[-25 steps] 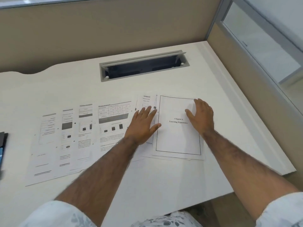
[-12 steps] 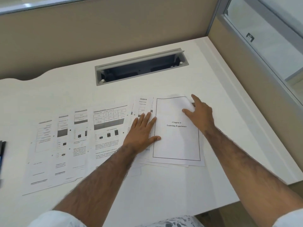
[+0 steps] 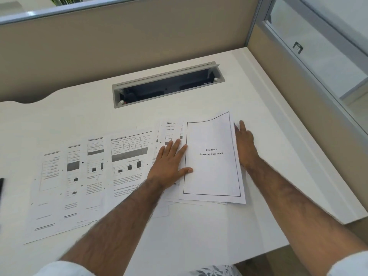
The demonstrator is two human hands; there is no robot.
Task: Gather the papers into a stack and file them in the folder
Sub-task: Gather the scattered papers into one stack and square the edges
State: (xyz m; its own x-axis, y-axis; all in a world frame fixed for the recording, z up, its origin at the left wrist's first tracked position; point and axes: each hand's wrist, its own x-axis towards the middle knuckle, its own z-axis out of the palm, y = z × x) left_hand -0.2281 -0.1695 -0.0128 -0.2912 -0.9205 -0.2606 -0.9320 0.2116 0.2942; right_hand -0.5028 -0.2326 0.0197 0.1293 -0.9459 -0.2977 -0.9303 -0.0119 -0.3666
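A row of printed papers (image 3: 79, 186) lies overlapping across the white desk (image 3: 199, 236). At its right end is a title sheet (image 3: 211, 172) reading "Chapter 6 Learning Experience", on top of a few other sheets. My left hand (image 3: 169, 166) rests flat on the papers just left of it, fingers spread and thumb on the sheet's left margin. My right hand (image 3: 246, 146) is at the sheet's right edge, partly tucked under it. The sheet's top right corner curls up off the desk.
An open cable tray (image 3: 169, 86) is set into the desk behind the papers. Beige partition walls (image 3: 139, 46) close the back and right side. A dark object (image 3: 1, 188) shows at the far left edge. The desk's right edge (image 3: 318, 176) runs close to my right forearm.
My right hand slid from the top of the title sheet to its right edge and went under it, so the top right corner lifted. My left hand stayed in place.
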